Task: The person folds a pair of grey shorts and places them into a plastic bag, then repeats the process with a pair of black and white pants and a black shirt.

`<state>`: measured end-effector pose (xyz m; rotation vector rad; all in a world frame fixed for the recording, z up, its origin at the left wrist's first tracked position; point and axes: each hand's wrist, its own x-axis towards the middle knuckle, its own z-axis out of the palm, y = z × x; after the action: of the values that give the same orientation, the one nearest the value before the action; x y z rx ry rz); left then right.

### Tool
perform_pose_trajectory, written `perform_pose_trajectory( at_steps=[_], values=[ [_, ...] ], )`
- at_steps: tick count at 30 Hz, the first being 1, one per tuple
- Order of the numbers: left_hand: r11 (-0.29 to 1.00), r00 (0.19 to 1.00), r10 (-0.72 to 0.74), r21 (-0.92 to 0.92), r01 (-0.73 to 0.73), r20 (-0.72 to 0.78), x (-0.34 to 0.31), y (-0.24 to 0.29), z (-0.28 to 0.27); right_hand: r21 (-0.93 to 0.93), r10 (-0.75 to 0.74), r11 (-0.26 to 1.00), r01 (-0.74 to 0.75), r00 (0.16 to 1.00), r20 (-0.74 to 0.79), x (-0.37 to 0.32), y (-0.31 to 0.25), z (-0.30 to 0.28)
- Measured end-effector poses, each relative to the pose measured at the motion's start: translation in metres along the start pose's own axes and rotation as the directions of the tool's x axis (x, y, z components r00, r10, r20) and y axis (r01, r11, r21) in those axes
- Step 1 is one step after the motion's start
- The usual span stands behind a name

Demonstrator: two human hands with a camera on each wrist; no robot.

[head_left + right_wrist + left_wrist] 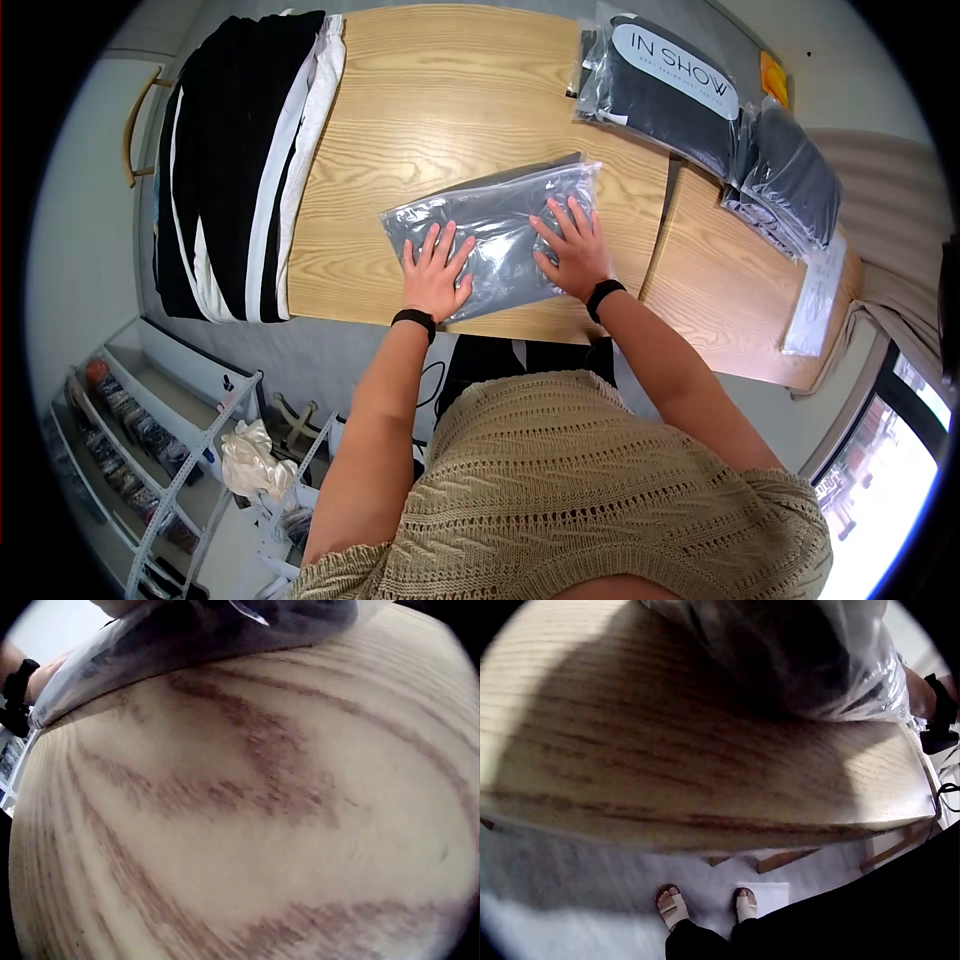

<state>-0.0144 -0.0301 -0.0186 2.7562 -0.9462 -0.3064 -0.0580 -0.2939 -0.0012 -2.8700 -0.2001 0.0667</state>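
A clear plastic bag with grey contents (500, 245) lies tilted on the wooden table (430, 90) in the head view. My left hand (434, 277) rests on its left part with spread fingers, and my right hand (578, 252) lies flat on its right part, fingers also spread. In the left wrist view the bag (780, 660) fills the top, with a hand at the right edge (921, 697). The right wrist view shows the bag's edge (195, 645) along the top and part of a hand (46, 679) at the left.
Black and white garments (235, 150) are piled at the table's left. Bagged dark items, one labelled IN SHOW (675, 90), lie at the back right, near more bags (790, 180). A flat white packet (818, 300) is at the right. Shelving (150, 470) stands lower left.
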Motion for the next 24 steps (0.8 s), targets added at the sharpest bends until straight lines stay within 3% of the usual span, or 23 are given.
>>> perform_pose_trajectory(
  at_steps=[6, 10, 11, 12, 15, 17, 18, 20, 24],
  values=[
    [0.999, 1.000, 0.000, 0.043, 0.001, -0.016, 0.000, 0.004, -0.008, -0.017, 0.002, 1.000, -0.002, 1.000, -0.009, -0.004, -0.001, -0.001],
    [0.995, 0.999, 0.015, -0.099, -0.018, -0.033, -0.004, -0.003, -0.013, 0.117, -0.038, 0.992, 0.035, 0.999, 0.024, -0.012, 0.002, -0.021],
    [0.982, 0.998, 0.016, -0.186, -0.027, -0.062, -0.007, -0.004, -0.023, 0.118, -0.020, 0.993, 0.023, 1.000, -0.023, -0.018, 0.000, -0.034],
    [0.988, 0.991, 0.066, -0.128, -0.082, -0.118, -0.014, -0.007, -0.031, 0.120, -0.001, 0.993, 0.010, 0.998, -0.070, -0.026, -0.001, -0.042],
    [0.984, 0.987, 0.149, -0.093, -0.154, -0.054, -0.048, -0.004, -0.034, 0.108, -0.098, 0.989, 0.105, 0.993, -0.069, -0.065, -0.001, -0.045],
    [0.969, 0.992, 0.098, -0.236, -0.078, 0.075, -0.076, 0.009, -0.037, 0.081, -0.108, 0.990, 0.111, 0.993, -0.046, -0.088, 0.001, -0.038],
    [0.968, 0.992, 0.105, -0.236, -0.085, 0.071, -0.084, 0.013, -0.035, 0.077, -0.103, 0.991, 0.107, 0.993, -0.051, -0.091, 0.002, -0.032],
    [0.994, 0.995, 0.102, -0.049, -0.102, -0.014, -0.094, 0.018, -0.030, 0.021, 0.037, 0.999, -0.036, 0.997, -0.074, -0.099, 0.003, -0.024],
    [0.995, 0.994, 0.098, 0.032, -0.096, -0.056, -0.086, 0.007, 0.003, 0.284, 0.175, 0.949, -0.138, 0.979, -0.107, -0.091, -0.004, -0.006]
  ],
)
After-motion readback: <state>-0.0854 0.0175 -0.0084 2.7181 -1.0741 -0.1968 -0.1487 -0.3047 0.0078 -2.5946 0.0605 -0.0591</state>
